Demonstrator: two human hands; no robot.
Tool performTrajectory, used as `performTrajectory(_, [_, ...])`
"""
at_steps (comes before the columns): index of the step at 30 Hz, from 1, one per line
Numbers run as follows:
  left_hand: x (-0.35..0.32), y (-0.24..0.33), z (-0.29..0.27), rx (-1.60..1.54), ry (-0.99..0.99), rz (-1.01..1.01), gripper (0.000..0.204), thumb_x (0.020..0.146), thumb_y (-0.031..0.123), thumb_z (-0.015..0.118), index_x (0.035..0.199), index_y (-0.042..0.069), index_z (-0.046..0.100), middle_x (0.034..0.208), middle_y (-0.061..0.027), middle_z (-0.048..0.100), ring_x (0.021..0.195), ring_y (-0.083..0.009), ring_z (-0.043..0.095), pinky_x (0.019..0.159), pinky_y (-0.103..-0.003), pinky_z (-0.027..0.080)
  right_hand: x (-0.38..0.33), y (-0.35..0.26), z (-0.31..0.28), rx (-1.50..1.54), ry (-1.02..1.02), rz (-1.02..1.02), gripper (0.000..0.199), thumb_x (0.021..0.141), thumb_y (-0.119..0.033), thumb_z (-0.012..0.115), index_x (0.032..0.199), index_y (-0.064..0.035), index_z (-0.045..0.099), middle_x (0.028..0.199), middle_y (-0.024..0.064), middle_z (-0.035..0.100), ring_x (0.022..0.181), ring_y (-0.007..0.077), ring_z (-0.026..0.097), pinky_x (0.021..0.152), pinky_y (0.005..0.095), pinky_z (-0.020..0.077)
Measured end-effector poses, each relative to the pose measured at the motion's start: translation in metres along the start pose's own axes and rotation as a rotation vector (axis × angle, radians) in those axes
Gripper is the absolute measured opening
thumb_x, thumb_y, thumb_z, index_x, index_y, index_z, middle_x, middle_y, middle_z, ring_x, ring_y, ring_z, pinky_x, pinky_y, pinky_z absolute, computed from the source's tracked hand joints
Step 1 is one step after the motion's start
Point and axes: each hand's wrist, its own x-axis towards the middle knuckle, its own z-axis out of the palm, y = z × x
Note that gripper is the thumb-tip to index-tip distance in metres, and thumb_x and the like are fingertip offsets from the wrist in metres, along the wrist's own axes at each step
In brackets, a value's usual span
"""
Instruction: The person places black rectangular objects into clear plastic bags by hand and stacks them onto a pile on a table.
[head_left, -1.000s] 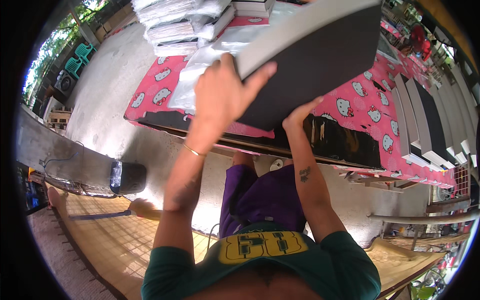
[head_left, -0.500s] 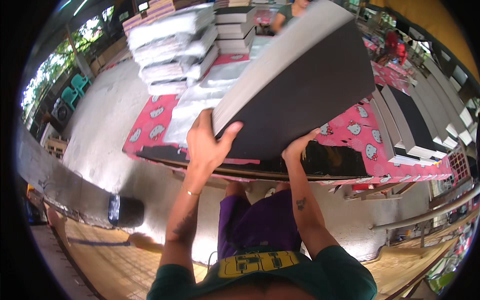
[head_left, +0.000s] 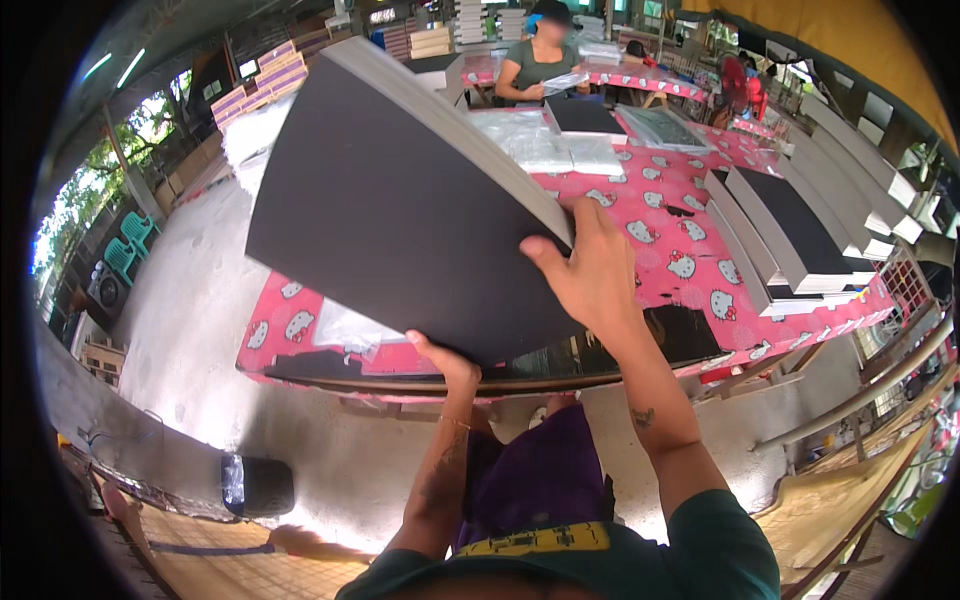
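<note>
Both my hands hold a thick book (head_left: 400, 210) with a plain black cover, tilted up over the near edge of the table, its top leaning to the left. My right hand (head_left: 592, 265) grips its right end, thumb on the black cover and fingers over the pale page edges. My left hand (head_left: 450, 362) supports the lower edge, thumb against the cover; its other fingers are hidden behind the book. Below and behind the book, a clear plastic sheet (head_left: 345, 328) lies on the pink patterned tablecloth (head_left: 665, 235).
Stacked black-covered books (head_left: 790, 230) stand on the table's right side. Clear plastic bags (head_left: 540, 140), another black book (head_left: 585, 118) and a wrapped one (head_left: 662, 128) lie farther back. Behind the table a person (head_left: 540, 60) handles plastic. White wrapped stacks (head_left: 250, 140) are partly hidden at left.
The book has swung from leaning right to leaning left. My right hand has moved up to its page-edge corner, and my left hand has gone down to its lower edge.
</note>
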Motion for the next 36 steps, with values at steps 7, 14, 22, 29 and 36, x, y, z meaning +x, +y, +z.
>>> performTrajectory(7, [-0.011, -0.012, -0.020, 0.010, -0.035, 0.062, 0.085, 0.089, 0.071, 0.024, 0.141, 0.004, 0.031, 0.143, -0.0135, 0.035, 0.129, -0.0290, 0.036, 0.109, -0.041, 0.028, -0.027, 0.004, 0.014, -0.003, -0.046, -0.002, 0.067, 0.070, -0.054, 0.074, 0.099, 0.0037, 0.053, 0.092, 0.0228, 0.058, 0.081, 0.0414, 0.061, 0.068, 0.0475, 0.0488])
performTrajectory(14, [-0.035, 0.055, -0.034, 0.353, -0.110, -0.272, 0.083, 0.093, 0.065, 0.030, 0.133, -0.007, 0.041, 0.131, -0.0181, 0.048, 0.119, -0.0268, 0.047, 0.103, -0.035, 0.035, -0.045, 0.022, 0.009, 0.090, -0.194, 0.458, 0.080, 0.081, -0.065, 0.056, 0.104, 0.0107, 0.055, 0.091, 0.0295, 0.061, 0.090, 0.0416, 0.061, 0.079, 0.0443, 0.0464])
performTrajectory(22, [-0.049, 0.070, -0.062, 1.020, -0.271, -0.531, 0.097, 0.088, 0.072, 0.030, 0.117, -0.019, 0.051, 0.118, -0.0310, 0.056, 0.118, -0.0343, 0.052, 0.100, -0.036, 0.037, -0.161, 0.102, 0.018, 0.477, -0.294, 1.108, 0.096, 0.081, -0.066, 0.056, 0.129, 0.0162, 0.040, 0.125, 0.0245, 0.052, 0.115, 0.0287, 0.054, 0.096, 0.0332, 0.0434])
performTrajectory(29, [-0.046, 0.070, -0.060, 1.059, -0.409, -0.418, 0.099, 0.087, 0.072, 0.030, 0.113, -0.021, 0.053, 0.117, -0.0362, 0.054, 0.122, -0.0408, 0.048, 0.103, -0.038, 0.034, -0.184, 0.142, 0.017, 0.420, -0.454, 1.194, 0.098, 0.080, -0.066, 0.058, 0.130, 0.0159, 0.038, 0.127, 0.0242, 0.051, 0.115, 0.0281, 0.054, 0.097, 0.0340, 0.0439])
performTrajectory(36, [-0.005, 0.090, -0.060, 1.411, -0.475, -0.550, 0.090, 0.087, 0.071, 0.032, 0.107, -0.012, 0.061, 0.105, -0.0306, 0.062, 0.110, -0.0377, 0.057, 0.093, -0.040, 0.042, -0.153, 0.151, 0.046, 0.511, -0.547, 1.040, 0.079, 0.087, -0.059, 0.054, 0.122, 0.0121, 0.049, 0.114, 0.0195, 0.059, 0.108, 0.0235, 0.057, 0.091, 0.0327, 0.0450])
